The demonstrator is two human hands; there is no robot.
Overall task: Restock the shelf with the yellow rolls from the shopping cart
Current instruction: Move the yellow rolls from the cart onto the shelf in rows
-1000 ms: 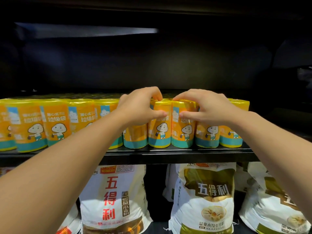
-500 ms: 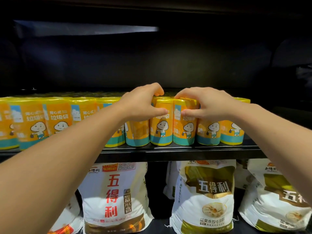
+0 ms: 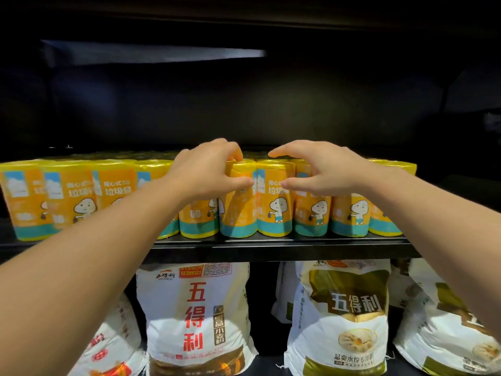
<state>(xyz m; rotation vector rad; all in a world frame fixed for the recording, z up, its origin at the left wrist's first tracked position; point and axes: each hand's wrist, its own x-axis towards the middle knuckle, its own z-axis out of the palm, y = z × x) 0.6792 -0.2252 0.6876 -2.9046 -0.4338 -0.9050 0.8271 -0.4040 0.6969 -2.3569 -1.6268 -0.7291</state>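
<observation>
Yellow rolls point(image 3: 67, 196) with orange and teal labels stand in a long row on the black shelf point(image 3: 271, 249). My left hand point(image 3: 206, 172) grips one front roll point(image 3: 238, 213), fingers curled over its top and thumb on its face. This roll is turned so its label faces partly sideways. My right hand point(image 3: 325, 169) arches over the neighbouring roll point(image 3: 273, 213), thumb touching its front and fingers stretched loosely above the top. More rolls point(image 3: 349, 213) continue to the right. The shopping cart is out of view.
Further rolls fill the shelf behind the front row. Below, large white flour sacks point(image 3: 195, 316) and green-printed sacks point(image 3: 341, 321) stand side by side. The shelf's back and the space above the rolls are dark.
Both hands and their two rolls have shifted slightly back on the shelf. The left roll has turned. My right hand's fingers have straightened and lifted off the roll's top.
</observation>
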